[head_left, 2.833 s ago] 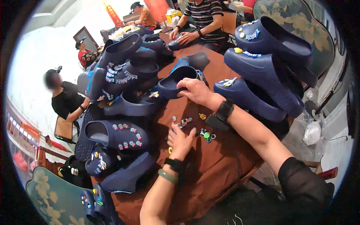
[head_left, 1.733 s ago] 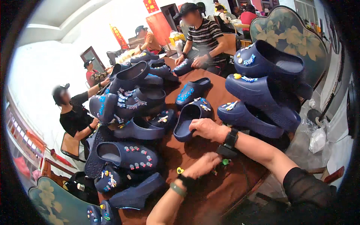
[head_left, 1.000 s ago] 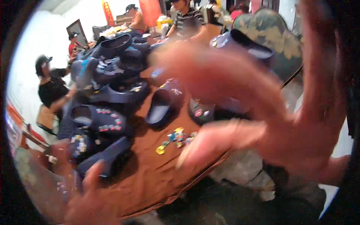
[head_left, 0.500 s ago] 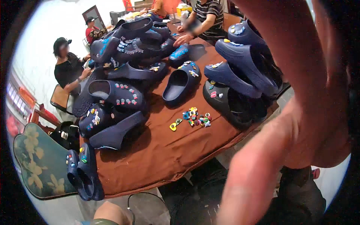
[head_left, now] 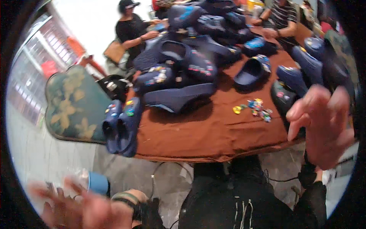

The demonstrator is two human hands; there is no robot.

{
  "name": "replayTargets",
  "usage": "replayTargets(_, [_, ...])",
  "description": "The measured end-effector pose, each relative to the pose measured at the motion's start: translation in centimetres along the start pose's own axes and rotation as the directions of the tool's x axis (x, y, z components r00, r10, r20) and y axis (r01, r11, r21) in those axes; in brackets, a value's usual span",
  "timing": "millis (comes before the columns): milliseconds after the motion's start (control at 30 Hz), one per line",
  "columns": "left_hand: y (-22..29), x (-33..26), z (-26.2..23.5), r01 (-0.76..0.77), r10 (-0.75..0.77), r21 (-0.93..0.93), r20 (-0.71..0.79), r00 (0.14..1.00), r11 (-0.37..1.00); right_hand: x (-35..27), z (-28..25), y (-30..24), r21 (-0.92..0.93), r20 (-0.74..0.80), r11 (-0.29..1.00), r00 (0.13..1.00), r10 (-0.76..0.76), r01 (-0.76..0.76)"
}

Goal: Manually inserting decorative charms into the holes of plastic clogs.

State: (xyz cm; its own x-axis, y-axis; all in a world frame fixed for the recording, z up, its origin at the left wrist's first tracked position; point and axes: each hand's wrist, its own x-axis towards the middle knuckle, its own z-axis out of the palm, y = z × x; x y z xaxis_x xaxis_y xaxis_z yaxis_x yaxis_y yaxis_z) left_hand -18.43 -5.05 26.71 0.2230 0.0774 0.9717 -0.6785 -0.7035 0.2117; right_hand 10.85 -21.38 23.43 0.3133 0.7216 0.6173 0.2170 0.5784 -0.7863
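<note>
My left hand is raised at the lower left, off the table, smeared by motion but with its fingers spread and nothing seen in it. My right hand hangs at the table's right edge, fingers apart and partly bent, holding nothing visible. Just beyond it stands a dark clog, with navy clogs stacked behind. A small heap of colourful shoe charms lies on the brown cloth, beside a single navy clog with charms on its toe. A pair of decorated clogs rests at the near left corner.
A large pile of navy clogs covers the table's left and far parts. Two people sit across the brown tablecloth. At left stand a flowered green chair back and a blue bin. A cable runs below the table.
The view has swung left and down. My right hand, which was close and large over the right side, is now farther off. My left hand has come into view at lower left.
</note>
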Motion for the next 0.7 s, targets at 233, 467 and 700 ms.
replayTargets(233, [-11.1,-12.3,-18.0,0.593,-0.679,0.789,-0.346,0.648,0.164,-6.2,-2.8,15.5,-0.569,0.022,0.811,0.983,0.184,-0.139])
replayTargets(467, [-17.6,-20.2,-21.7,0.798,-0.838,0.598,-0.398,0.374,0.073,-8.4,-4.5,27.5,-0.614,-0.129,0.719,0.940,0.316,-0.326])
replayTargets(700, [-19.5,-21.3,-22.8,0.510,-0.856,0.853,-0.176,0.486,0.114,-8.1,-3.8,25.8,-0.602,-0.184,0.706,0.926,0.330,-0.372])
